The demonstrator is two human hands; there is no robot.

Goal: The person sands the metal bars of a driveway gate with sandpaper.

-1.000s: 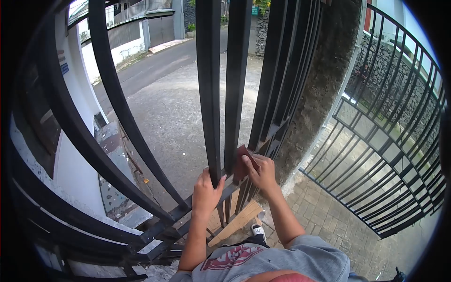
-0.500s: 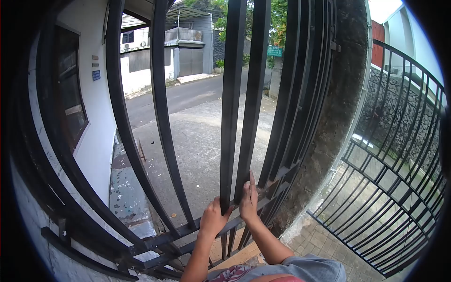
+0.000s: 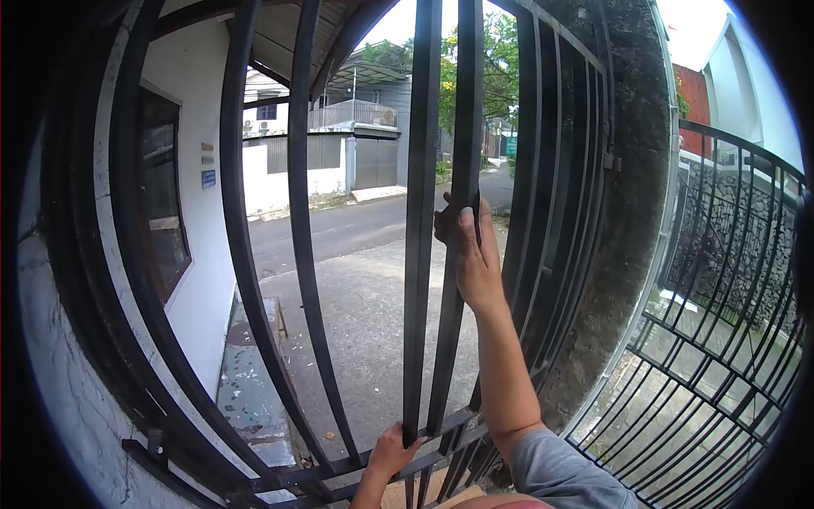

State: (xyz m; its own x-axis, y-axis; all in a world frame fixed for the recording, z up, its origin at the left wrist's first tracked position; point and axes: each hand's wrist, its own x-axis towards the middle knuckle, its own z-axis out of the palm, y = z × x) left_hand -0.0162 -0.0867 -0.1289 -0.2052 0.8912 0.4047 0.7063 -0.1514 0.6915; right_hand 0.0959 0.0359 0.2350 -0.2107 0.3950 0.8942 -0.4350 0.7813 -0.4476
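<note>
A black metal gate with tall vertical bars stands right in front of me. Low down, my left hand (image 3: 393, 451) is closed around the foot of one gate bar (image 3: 421, 212), just by the horizontal rail (image 3: 459, 419). Higher up and to the right, my right hand (image 3: 476, 254) grips the neighbouring gate bar (image 3: 465, 102). Its thumb lies on the near side, and its fingers curl behind the bar, partly hidden by it.
A dark rough wall post (image 3: 633, 212) rises to the right, with another barred gate (image 3: 721, 339) beyond it. At left are a white wall (image 3: 208, 237) and a window (image 3: 161, 187). Concrete paving (image 3: 365, 297) and a road (image 3: 356, 225) lie past the bars.
My right hand has moved from near the lower rail up along its bar and now wraps it. My left hand stays low on its bar. The view has tilted upward.
</note>
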